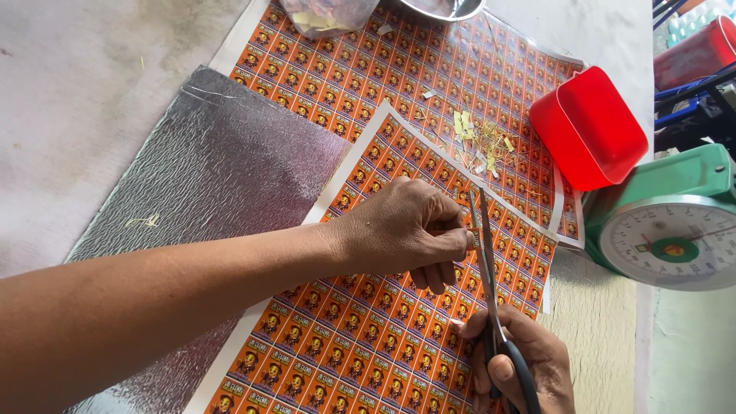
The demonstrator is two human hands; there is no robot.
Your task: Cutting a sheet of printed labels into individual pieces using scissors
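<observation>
Two hands work mid-frame: the left hand pinches a small label piece at its fingertips against the scissors, which the right hand, lower right, grips, over the orange label sheet.

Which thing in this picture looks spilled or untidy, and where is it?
A scatter of yellowish paper scraps lies loose on the orange label sheet, beside the red tub. Nothing else looks damaged.

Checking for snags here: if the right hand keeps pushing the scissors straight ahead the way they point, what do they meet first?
Probably the left hand's fingertips, pinching a small piece beside the scissors blades; the right hand points them that way.
</observation>
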